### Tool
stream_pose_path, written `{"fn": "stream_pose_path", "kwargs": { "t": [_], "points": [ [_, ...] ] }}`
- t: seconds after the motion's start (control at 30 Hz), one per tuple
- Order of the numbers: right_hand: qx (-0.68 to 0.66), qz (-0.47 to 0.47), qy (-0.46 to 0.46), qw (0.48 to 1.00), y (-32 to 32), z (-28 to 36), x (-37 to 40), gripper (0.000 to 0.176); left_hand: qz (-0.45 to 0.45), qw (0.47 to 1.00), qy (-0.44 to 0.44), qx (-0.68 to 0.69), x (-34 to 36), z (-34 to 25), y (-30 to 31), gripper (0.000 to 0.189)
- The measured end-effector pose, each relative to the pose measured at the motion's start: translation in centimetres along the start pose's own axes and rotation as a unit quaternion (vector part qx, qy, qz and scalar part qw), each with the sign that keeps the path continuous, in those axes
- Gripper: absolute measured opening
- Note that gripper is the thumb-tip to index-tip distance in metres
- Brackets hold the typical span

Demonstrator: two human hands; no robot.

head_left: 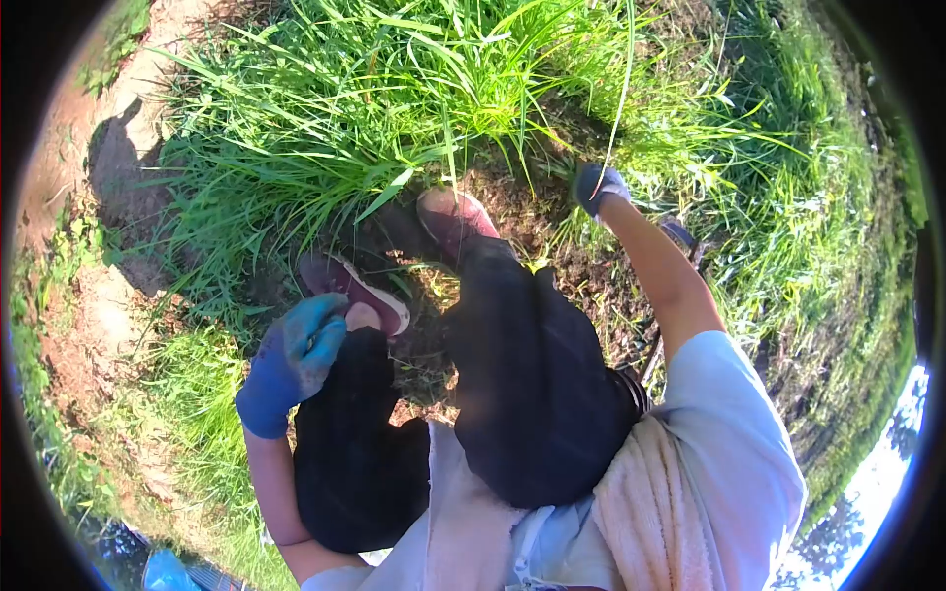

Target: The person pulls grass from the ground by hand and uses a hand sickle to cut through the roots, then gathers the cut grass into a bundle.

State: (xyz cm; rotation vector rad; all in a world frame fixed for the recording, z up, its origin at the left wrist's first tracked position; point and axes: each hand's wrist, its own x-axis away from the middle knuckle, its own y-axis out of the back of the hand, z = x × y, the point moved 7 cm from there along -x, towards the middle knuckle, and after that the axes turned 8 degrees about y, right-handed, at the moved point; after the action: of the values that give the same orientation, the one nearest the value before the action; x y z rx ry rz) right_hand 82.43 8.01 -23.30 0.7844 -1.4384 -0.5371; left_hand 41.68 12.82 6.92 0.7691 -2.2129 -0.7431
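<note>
My left hand [296,360], in a blue glove, is beside my left shin, close to the maroon shoe [379,300]. Its fingers are curled closed, and I cannot tell what, if anything, is in them. My right hand [597,187], in a dark blue glove, is reached forward to the edge of the grass. It is closed, and a long thin grass stalk [621,94] runs up from the fist. Tall green grass [434,89] stands in front of both shoes; the other maroon shoe [458,217] points into it.
Brown soil with dry litter [601,281] lies around my feet. A bare dirt strip [99,315] runs along the left. Behind my right forearm lies a dark object [678,234] with a thin rod. A blue object [168,571] is at the lower left.
</note>
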Motion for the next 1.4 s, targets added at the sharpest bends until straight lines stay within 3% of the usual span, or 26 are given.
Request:
{"fn": "stream_pose_path", "kwargs": {
  "t": [0.03, 0.1, 0.13, 0.2, 0.23, 0.27, 0.3, 0.33, 0.37, 0.4, 0.47, 0.53, 0.57, 0.6, 0.7, 0.73, 0.8, 0.87, 0.9, 1.03, 1.07, 1.2, 1.3, 1.33, 1.37, 1.4],
  "points": [
    [-0.208, 0.006, -0.081, 0.975, 0.0, 1.9, 2.7, 0.026, 0.0, 1.0, 0.0, -0.008, 0.2, 0.1, 0.0, 0.021],
    [-0.166, 0.097, -0.021, 0.981, -4.4, 6.8, 6.4, 0.027, 0.002, 1.0, 0.002, -0.018, 0.6, 0.6, -0.1, 0.021],
    [-0.144, 0.132, -0.004, 0.981, -6.0, 7.7, 7.3, 0.027, -0.013, 0.996, -0.058, -0.061, 0.6, 0.2, -0.3, 0.021],
    [-0.141, 0.054, 0.044, 0.988, -6.3, 6.5, 7.1, 0.028, -0.021, 0.988, -0.118, -0.101, 0.6, -0.2, -0.6, 0.02],
    [-0.125, 0.01, 0.051, 0.991, -2.7, 5.6, 7.3, 0.025, -0.029, 0.975, -0.175, -0.132, 0.8, -0.8, -0.7, 0.019],
    [-0.07, -0.1, 0.047, 0.991, -1.4, 4.0, 6.1, 0.021, -0.039, 0.959, -0.231, -0.162, 1.1, -1.5, -0.9, 0.019],
    [-0.095, -0.125, -0.001, 0.988, 1.4, 2.0, 5.8, 0.017, -0.038, 0.959, -0.232, -0.162, 1.0, -1.6, -0.9, 0.019],
    [-0.07, -0.063, -0.054, 0.994, 2.4, -0.7, 4.7, 0.023, -0.027, 0.974, -0.184, -0.131, 0.7, -1.2, -0.8, 0.018],
    [0.057, -0.136, -0.083, 0.986, 1.4, -3.4, 3.1, 0.032, -0.017, 0.986, -0.134, -0.1, 0.5, -0.7, -0.7, 0.017],
    [-0.016, -0.005, -0.103, 0.995, 2.3, -5.0, 3.1, 0.039, -0.016, 0.986, -0.131, -0.1, 0.6, -0.7, -0.6, 0.017],
    [-0.016, 0.055, -0.181, 0.982, 2.9, -6.1, 3.9, 0.05, -0.022, 0.994, -0.088, -0.064, 0.2, -0.3, -0.2, 0.02],
    [-0.136, -0.017, -0.24, 0.961, 4.1, -6.6, 3.8, 0.057, -0.015, 0.991, -0.107, -0.081, 0.2, -0.6, -0.3, 0.019],
    [-0.281, -0.021, -0.269, 0.921, 3.5, -7.0, 4.3, 0.055, -0.007, 0.987, -0.126, -0.098, 0.4, -0.8, -0.5, 0.019],
    [-0.224, -0.027, -0.252, 0.941, 1.5, -7.8, 2.7, 0.051, 0.0, 0.987, -0.125, -0.097, 0.5, -0.6, -0.9, 0.019],
    [-0.269, -0.145, -0.348, 0.886, 0.6, -8.1, 2.9, 0.045, -0.036, 0.968, -0.211, -0.131, 0.8, -1.3, -1.0, 0.017],
    [-0.281, -0.079, -0.345, 0.892, 0.5, -8.0, 3.0, 0.045, -0.029, 0.968, -0.208, -0.136, 0.8, -1.2, -1.1, 0.017],
    [-0.294, -0.067, -0.335, 0.893, 1.7, -7.7, 3.4, 0.038, -0.026, 0.969, -0.202, -0.142, 1.0, -1.0, -1.0, 0.017],
    [-0.257, 0.018, -0.265, 0.929, 1.1, -8.2, 2.5, 0.029, 0.0, 0.988, -0.127, -0.093, 1.1, 0.1, -0.9, 0.017],
    [-0.272, -0.053, -0.283, 0.918, -0.3, -9.2, 1.6, 0.027, -0.003, 0.988, -0.126, -0.093, 1.1, 0.1, -0.8, 0.017],
    [-0.091, 0.065, -0.136, 0.984, -3.1, -4.9, 0.6, 0.024, -0.014, 0.986, -0.129, -0.108, 1.2, 0.2, -0.8, 0.012],
    [-0.23, -0.088, -0.185, 0.951, -0.6, -3.6, 3.9, 0.025, -0.021, 0.982, -0.142, -0.123, 1.2, 0.3, -0.9, 0.011],
    [-0.202, 0.06, -0.105, 0.972, -3.0, 1.0, 8.1, 0.026, -0.029, 0.972, -0.184, -0.146, 0.9, -0.8, -0.9, 0.01],
    [-0.115, 0.01, -0.085, 0.99, 0.8, -2.4, 9.0, 0.034, 0.001, 0.984, -0.134, -0.114, 0.3, -1.0, -1.2, 0.012],
    [-0.093, -0.148, -0.076, 0.982, 0.5, -4.9, 8.1, 0.032, 0.031, 0.997, -0.04, -0.064, 0.0, 0.0, -1.3, 0.016],
    [-0.094, -0.188, -0.072, 0.975, 1.6, -6.3, 7.5, 0.037, 0.059, 0.997, 0.056, -0.013, -0.1, 1.1, -1.6, 0.02],
    [-0.114, -0.088, -0.104, 0.984, 1.6, -7.6, 6.3, 0.046, 0.061, 0.996, 0.057, -0.012, -0.1, 1.1, -1.6, 0.02]
  ]
}}
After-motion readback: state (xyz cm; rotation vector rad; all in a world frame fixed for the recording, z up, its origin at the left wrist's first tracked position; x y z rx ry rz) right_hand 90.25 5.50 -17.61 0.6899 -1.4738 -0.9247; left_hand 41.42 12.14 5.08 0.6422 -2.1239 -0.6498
